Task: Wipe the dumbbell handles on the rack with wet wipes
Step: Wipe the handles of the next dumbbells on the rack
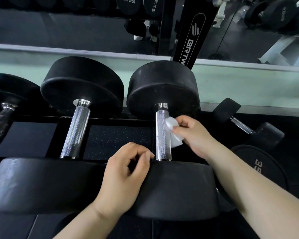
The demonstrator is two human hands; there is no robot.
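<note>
Two large black dumbbells lie on the rack (121, 120) in front of me, each with a knurled chrome handle. My right hand (193, 133) pinches a white wet wipe (173, 133) against the right side of the right dumbbell's handle (162, 135), about midway along it. My left hand (126, 171) hovers over the near black head (176, 192) of that dumbbell with loosely curled fingers and holds nothing. The left dumbbell's handle (76, 130) stands untouched beside it.
A third dumbbell handle (0, 125) shows at the far left. Smaller dumbbells (243, 125) and a 35 kg plate-shaped head (259, 166) sit lower right. A mirror (76, 26) behind the rack reflects more weights. A black upright post (193, 37) rises behind.
</note>
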